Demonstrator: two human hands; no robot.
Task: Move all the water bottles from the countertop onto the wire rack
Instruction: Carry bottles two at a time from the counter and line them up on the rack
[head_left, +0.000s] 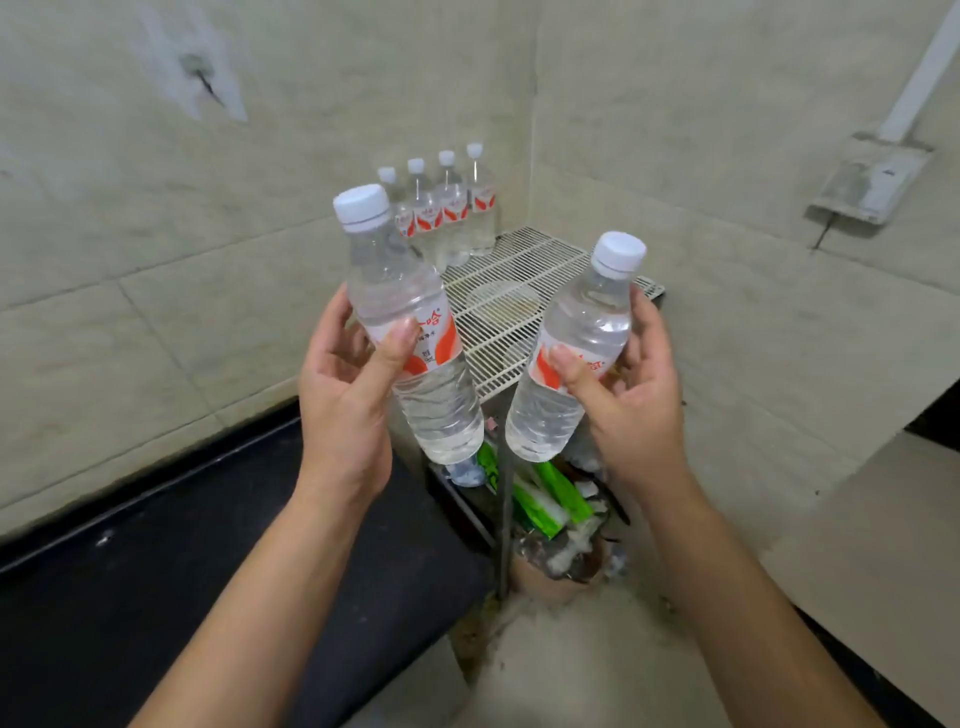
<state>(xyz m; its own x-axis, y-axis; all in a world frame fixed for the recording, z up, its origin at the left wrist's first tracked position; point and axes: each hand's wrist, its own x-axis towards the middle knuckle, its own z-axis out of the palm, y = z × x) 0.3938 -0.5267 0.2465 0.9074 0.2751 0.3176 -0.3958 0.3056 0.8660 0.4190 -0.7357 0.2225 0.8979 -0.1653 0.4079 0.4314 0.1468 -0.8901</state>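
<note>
We count 6 water bottles total. 4 stand in a row (441, 208) at the back-left edge of the wire rack (524, 296), by the wall. 2 more are held in front of the rack, 1 per hand: left bottle (410, 332) in left hand (348, 384), right bottle (576, 348) in right hand (639, 395). 2 hands, 1 rack. All 6 have white caps w/ red-white labels.

You hold two clear water bottles, white caps, red-and-white labels: left bottle (410, 332) tilted cap-left, right bottle (576, 353) tilted cap-right, both raised over the white wire rack (524, 296). Four matching bottles (447, 208) stand upright in a row along the rack's back-left edge.
</note>
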